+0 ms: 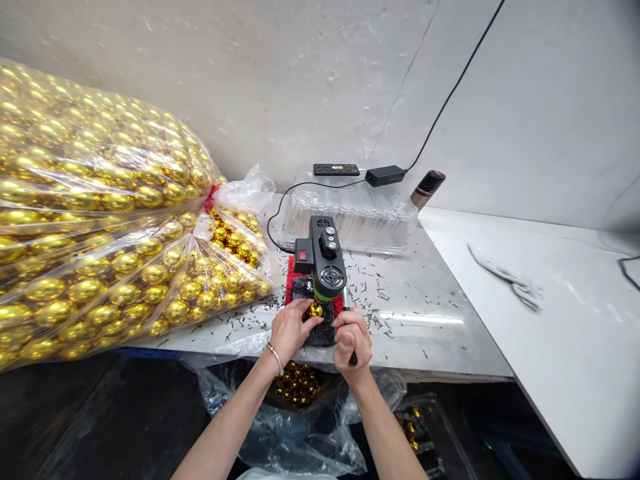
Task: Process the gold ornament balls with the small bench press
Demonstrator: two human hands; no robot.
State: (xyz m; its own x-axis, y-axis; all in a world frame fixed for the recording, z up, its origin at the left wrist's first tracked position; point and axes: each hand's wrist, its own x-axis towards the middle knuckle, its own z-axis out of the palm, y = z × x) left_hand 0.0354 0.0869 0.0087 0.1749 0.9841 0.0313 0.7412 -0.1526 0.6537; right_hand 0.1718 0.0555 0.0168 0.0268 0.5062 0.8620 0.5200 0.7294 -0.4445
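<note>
From the head camera, here's the busy middle of the silver-grey, smooth-topped desk (405, 343): the left hand (291, 328) has thumb and fingertips clamped on one shiny gold ball (316, 310), right below the green-ringed head of a black benchtop machine (327, 257). That pinch comes from the sides, likely so the ball stays steady and the fingers stay out from under the head; whether the head touches the ball, I can't tell.

Over to the right hand (353, 340), and it's a fist, wrapped around a slim metal lever with a black grip (353, 359) at the machine's side. A full-hand hold like that suits a pull, I'd say, leaving the fine work to the left. The two hands stand apart, one at either side of the head.

Under the machine, a fuzzy red mat (290, 275), perhaps there to stop it sliding. Behind, a black rectangular power adapter (385, 175) rests on a clear plastic tray (350, 223), which seems to lift it off the black slivers (383, 293) littering the desktop.

Left side, bulging clear plastic bags of gold balls (100, 233), cinched with a red tie (211, 198), presumably against spills. And below the front edge, more gold balls (299, 385) lie amid clear plastic sheeting (300, 433), within easy reach.
</note>
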